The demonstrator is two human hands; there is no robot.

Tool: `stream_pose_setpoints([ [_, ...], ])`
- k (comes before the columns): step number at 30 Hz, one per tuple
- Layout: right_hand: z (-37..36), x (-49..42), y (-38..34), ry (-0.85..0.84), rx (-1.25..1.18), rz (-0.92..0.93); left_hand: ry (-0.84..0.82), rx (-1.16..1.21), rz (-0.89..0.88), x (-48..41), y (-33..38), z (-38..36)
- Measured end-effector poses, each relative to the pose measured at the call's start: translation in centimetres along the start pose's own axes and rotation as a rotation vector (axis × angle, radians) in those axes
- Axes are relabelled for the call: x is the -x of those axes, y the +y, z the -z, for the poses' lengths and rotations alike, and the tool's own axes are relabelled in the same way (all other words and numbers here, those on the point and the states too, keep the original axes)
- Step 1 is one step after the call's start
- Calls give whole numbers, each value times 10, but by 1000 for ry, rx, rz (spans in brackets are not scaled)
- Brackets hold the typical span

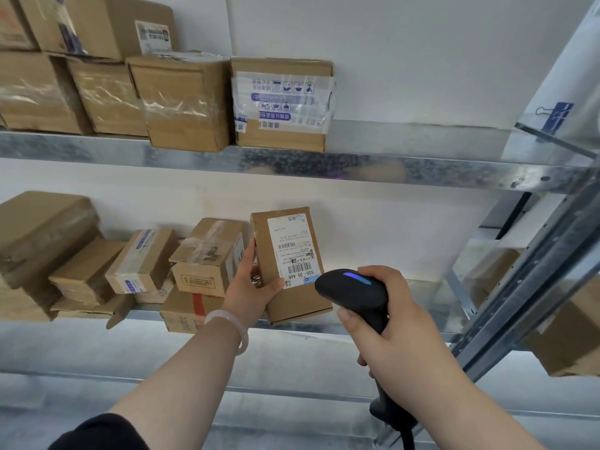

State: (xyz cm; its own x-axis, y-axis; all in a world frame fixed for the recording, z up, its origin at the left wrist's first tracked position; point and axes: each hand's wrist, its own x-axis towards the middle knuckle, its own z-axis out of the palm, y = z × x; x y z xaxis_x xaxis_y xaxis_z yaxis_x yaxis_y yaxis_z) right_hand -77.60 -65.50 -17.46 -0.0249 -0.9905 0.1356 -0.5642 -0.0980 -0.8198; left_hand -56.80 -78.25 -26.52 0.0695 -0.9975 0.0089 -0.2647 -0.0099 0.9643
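My left hand [251,287] grips a small cardboard parcel [293,305] by its left side, thumb on the front. The parcel stands tilted at the front of the lower shelf, its white barcode label [293,246] facing me. My right hand [388,319] grips the handle of a black barcode scanner [352,289]. The scanner's head, with a blue light lit on top, sits just right of the label's lower corner, almost touching the parcel.
Several taped cardboard boxes [207,258] crowd the lower metal shelf [422,303] to the left. More boxes [281,103] line the upper shelf [292,164]. A slanted steel upright [526,287] and further boxes stand at the right. White wall behind.
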Motion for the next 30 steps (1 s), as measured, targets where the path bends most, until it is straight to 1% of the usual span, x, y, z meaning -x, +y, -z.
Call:
stream_pose_setpoints([
  [7, 1, 4, 1, 3, 12, 19, -9, 45, -4, 1, -4, 1],
  [10, -6, -5, 3, 7, 18, 60, -13, 73, -3, 4, -3, 4],
  [15, -32, -30, -8, -30, 33, 165, 37, 152, -29, 15, 9, 31],
  [18, -56, -42, -24, -81, 17, 239, 69, 141, -37, 30, 13, 65],
  [22, -104, -46, -52, -143, 20, 324, 154, 215, 45, 55, 4, 128],
  [25, -148, -45, -81, -196, -2, 396, 222, 264, 72, 73, -9, 182],
  [28, -198, -44, -114, -245, -19, 464, 323, 237, 77, 94, -24, 238],
  [30, -237, -41, -137, -291, -57, 474, 371, 215, 85, 111, -34, 279],
])
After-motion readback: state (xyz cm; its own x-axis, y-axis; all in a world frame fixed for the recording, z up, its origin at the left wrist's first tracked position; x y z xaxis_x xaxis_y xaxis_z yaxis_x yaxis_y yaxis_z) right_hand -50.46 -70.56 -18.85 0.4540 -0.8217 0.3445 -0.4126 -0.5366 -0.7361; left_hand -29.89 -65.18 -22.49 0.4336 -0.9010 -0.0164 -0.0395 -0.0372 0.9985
